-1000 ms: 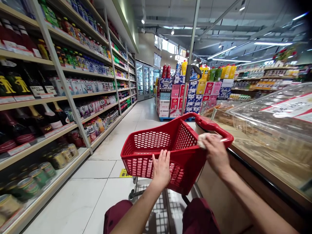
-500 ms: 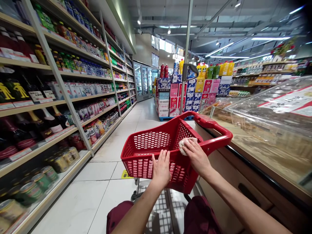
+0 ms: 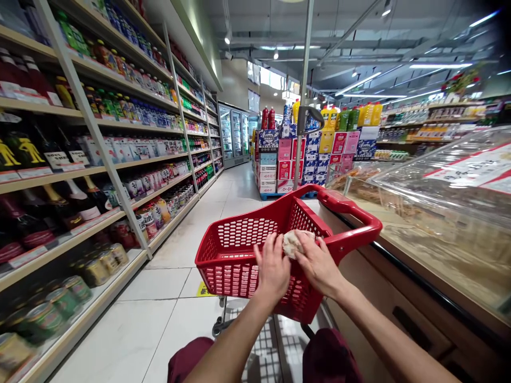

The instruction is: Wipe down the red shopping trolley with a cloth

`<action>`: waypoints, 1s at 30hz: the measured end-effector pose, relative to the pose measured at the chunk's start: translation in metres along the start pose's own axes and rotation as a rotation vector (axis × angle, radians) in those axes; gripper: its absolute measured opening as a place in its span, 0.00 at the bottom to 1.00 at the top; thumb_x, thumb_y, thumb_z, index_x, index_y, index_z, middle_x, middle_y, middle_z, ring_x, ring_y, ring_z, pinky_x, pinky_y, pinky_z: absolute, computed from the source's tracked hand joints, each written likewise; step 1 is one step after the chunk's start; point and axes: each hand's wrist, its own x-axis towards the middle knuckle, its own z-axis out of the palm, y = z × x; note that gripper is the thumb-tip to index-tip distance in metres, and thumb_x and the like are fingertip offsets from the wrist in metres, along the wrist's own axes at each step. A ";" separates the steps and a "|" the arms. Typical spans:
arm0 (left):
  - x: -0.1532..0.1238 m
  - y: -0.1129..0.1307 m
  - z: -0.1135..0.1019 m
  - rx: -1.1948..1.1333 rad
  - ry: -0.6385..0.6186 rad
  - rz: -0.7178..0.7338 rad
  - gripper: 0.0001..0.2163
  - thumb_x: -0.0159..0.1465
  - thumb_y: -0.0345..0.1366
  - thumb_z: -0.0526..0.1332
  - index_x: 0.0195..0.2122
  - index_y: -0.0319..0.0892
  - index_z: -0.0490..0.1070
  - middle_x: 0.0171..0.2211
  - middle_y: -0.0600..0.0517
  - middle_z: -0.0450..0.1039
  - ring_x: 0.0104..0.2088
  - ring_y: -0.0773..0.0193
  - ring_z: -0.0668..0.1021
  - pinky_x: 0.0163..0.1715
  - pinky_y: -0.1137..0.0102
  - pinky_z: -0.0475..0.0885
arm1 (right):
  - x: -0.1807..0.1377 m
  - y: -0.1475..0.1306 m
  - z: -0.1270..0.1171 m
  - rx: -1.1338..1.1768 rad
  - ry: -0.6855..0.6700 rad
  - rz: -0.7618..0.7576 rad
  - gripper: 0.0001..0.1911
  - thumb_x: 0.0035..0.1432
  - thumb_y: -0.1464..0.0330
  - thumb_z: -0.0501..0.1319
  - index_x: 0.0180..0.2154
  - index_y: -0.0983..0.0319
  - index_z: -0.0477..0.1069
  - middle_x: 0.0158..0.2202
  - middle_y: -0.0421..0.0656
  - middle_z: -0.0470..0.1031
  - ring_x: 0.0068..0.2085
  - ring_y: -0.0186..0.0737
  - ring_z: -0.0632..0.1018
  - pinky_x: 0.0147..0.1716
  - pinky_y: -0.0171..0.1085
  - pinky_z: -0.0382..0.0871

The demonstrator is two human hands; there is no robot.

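Observation:
A red plastic shopping cart basket (image 3: 227,276) with perforated walls stands side-on in front of me, its handle (image 3: 359,226) at the right. My right hand (image 3: 319,260) is closed on a crumpled whitish cloth (image 3: 293,243), which lies at the near rim of the basket. Just left of the cloth, my left hand (image 3: 273,266) rests over the same rim with its fingers stretched out. No object shows in the left hand. Below the basket, the cart's lower frame and a caster (image 3: 219,325) are partly visible between my knees.
Tall shelves (image 3: 136,125) of bottles and cans line the left side. To the right stands a display case (image 3: 439,186) with a clear cover. A metal pole (image 3: 304,80) rises behind the cart. Stacked drink cartons (image 3: 285,165) stand farther back on the tiled floor (image 3: 159,287).
The right hand and cloth have moved left along the near rim. My left hand has shifted slightly right and up, so the two hands are now close together.

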 end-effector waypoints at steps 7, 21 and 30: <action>0.029 0.014 0.028 -0.019 0.051 0.137 0.14 0.64 0.36 0.48 0.50 0.51 0.62 0.44 0.54 0.71 0.46 0.63 0.71 0.58 0.46 0.43 | -0.005 0.054 -0.024 -0.191 0.180 0.082 0.28 0.61 0.60 0.43 0.60 0.62 0.45 0.54 0.52 0.65 0.53 0.46 0.67 0.54 0.54 0.50; -0.007 -0.078 0.030 0.081 0.212 0.081 0.17 0.62 0.29 0.49 0.51 0.50 0.63 0.52 0.52 0.67 0.54 0.61 0.66 0.58 0.49 0.38 | -0.009 0.030 -0.002 -0.334 0.185 -0.093 0.18 0.59 0.63 0.49 0.47 0.62 0.68 0.46 0.44 0.73 0.50 0.44 0.68 0.56 0.48 0.47; -0.028 -0.139 0.013 0.169 0.259 -0.029 0.19 0.59 0.27 0.49 0.50 0.49 0.65 0.51 0.53 0.68 0.54 0.61 0.66 0.59 0.49 0.38 | -0.018 0.026 0.004 -0.238 0.317 -0.097 0.18 0.57 0.66 0.50 0.47 0.62 0.68 0.45 0.45 0.73 0.50 0.46 0.69 0.56 0.51 0.47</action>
